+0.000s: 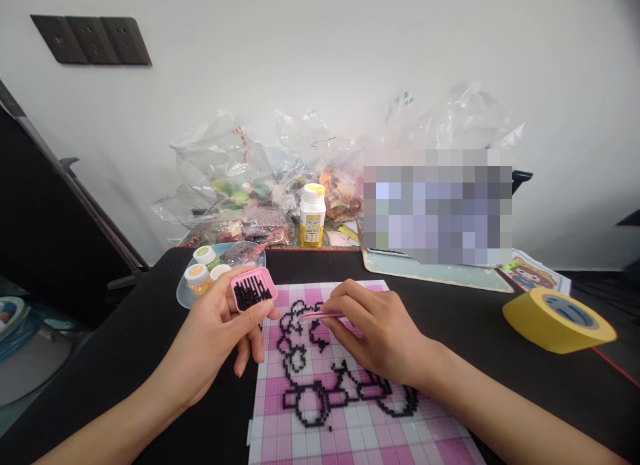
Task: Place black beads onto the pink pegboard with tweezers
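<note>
My left hand (225,325) grips a small pink tray (253,271) between thumb and fingers, tilted toward me. Black beads (251,297) lie inside it, some lined up in its grooves. Closed around pink tweezers (320,315) is my right hand (377,328). The tweezers' tips reach left over the upper part of a pink-and-white checked pegboard (350,442); whether they pinch a bead is too small to tell. Black beads on the board form a curved outline (313,385), partly hidden beneath my right hand. One bead (330,429) sits apart below it.
A blue tray (184,293) with small lidded jars (198,278) stands behind my left hand. Farther back are a white-and-yellow bottle (313,215) and plastic bags (220,165). Yellow tape (530,318) lies right, beyond a blurred patch above a pale board (440,272).
</note>
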